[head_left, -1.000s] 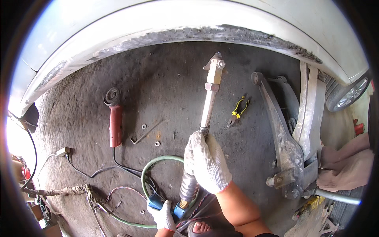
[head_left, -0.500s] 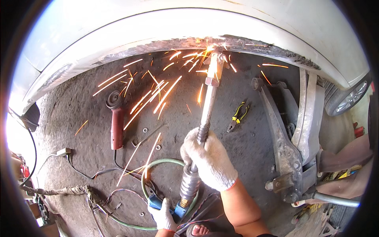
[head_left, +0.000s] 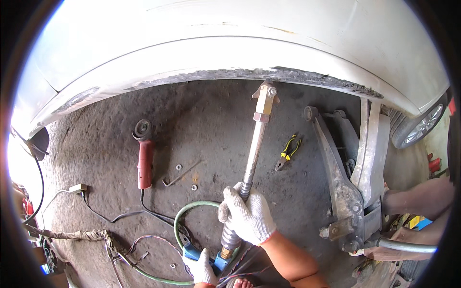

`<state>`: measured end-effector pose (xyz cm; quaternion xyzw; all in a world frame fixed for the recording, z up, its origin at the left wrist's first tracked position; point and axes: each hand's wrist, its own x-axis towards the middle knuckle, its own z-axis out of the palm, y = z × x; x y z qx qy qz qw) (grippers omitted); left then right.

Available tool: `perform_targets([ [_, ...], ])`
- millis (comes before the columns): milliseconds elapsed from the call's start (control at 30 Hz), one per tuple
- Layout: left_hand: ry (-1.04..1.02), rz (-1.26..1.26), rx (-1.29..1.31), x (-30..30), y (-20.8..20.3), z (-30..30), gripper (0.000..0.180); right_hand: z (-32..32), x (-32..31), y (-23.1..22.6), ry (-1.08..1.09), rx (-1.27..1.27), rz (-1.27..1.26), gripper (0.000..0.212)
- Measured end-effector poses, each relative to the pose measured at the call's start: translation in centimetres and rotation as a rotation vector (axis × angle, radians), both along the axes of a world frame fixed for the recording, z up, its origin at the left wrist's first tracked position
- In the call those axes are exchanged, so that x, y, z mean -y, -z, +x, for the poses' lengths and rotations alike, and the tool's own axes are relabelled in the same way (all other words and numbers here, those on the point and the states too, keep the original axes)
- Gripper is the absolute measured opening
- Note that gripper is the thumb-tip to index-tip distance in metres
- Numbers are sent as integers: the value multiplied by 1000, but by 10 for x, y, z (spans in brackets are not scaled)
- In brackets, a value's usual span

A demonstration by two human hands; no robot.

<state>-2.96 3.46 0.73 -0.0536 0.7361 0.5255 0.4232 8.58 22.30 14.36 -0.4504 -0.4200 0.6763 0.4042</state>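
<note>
Both my gloved hands are on a long slide-hammer dent puller with a metal rod [head_left: 255, 149]. My right hand [head_left: 250, 216] wraps round the rod just above its ribbed weight. Down at the bottom, my left hand [head_left: 202, 269] grips the blue handle [head_left: 192, 252]. The puller's brass-coloured head [head_left: 265, 98], with small side wings, points at the lower edge of a white car's sill [head_left: 249, 74]. That sill is scraped down to dark bare metal. Whether the tip touches it, I cannot tell.
A red angle grinder [head_left: 145, 163] lies at left; yellow-and-black pliers [head_left: 288, 152] lie right of the rod. Between them are nuts [head_left: 179, 167] and a bent rod [head_left: 185, 172]. A floor jack [head_left: 346, 192] stands at right. A green hose [head_left: 185, 211] and cables cross the floor.
Sparks flying from the puller's tip at the sill have stopped. The car edge and the puller's head appear lower in view. My right hand has shifted slightly down and left.
</note>
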Motion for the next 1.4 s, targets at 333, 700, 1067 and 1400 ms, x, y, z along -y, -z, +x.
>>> perform_targets([
  [333, 62, 35, -13, 2, -7, 3, 64, 3, 3, -4, -15, 115, 4, 29],
  [700, 39, 156, 114, 2, -22, -14, 48, -8, -42, -49, -49, -33, 58, 36],
  [1067, 86, 48, 117, -2, -8, 2, 47, 0, 20, 12, 15, 156, 175, 20],
  [1400, 110, 25, -12, 4, -4, -1, 56, 7, -38, -11, -275, -736, -231, 69],
])
